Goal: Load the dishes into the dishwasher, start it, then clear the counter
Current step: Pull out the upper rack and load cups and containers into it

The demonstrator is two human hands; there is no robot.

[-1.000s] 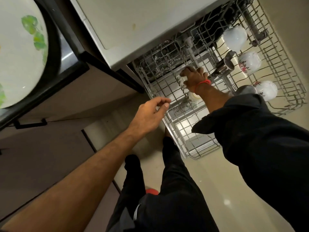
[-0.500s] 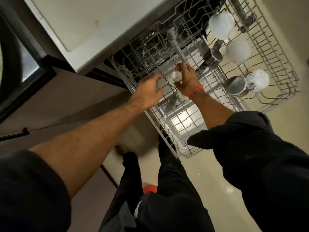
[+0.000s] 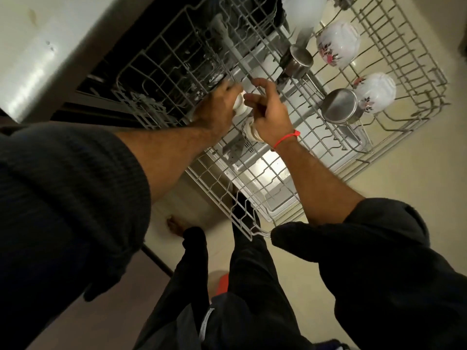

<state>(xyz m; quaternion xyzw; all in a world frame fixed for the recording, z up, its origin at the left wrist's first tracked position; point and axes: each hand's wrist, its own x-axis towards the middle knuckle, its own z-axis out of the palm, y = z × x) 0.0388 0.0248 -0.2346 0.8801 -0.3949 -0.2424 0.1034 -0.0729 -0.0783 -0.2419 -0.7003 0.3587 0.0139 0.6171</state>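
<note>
Hands meet over the pulled-out upper rack [image 3: 394,79] of the dishwasher, seen from the head camera looking steeply down. The left hand [image 3: 217,109] reaches in from the lower left, its fingers curled round a small white cup [image 3: 239,105] at the middle of the rack; that grip is closed on the cup. The right hand [image 3: 270,114], a red thread [image 3: 286,138] round its wrist, comes in just beside it, fingers bent and touching the same white cup from the other side. Whether this grip truly holds the cup or only steadies it, I cannot tell. Another white piece [image 3: 250,131] shows under the right palm, mostly hidden.

Further along the rack, to the right, sit two steel tumblers [image 3: 340,107] lying tilted on the tines, each with a white floral cup [image 3: 337,45] just beside it, mouth down. A pale rounded dish [image 3: 302,11] stands at the far edge of the rack, cut off by the frame.

Beneath the wire rack the open dishwasher door [image 3: 273,188] shines. A light-coloured surface [image 3: 50,46] runs across the upper left, above the machine. Dark sleeves, dark trousers and beige floor [image 3: 417,178] fill the rest.
</note>
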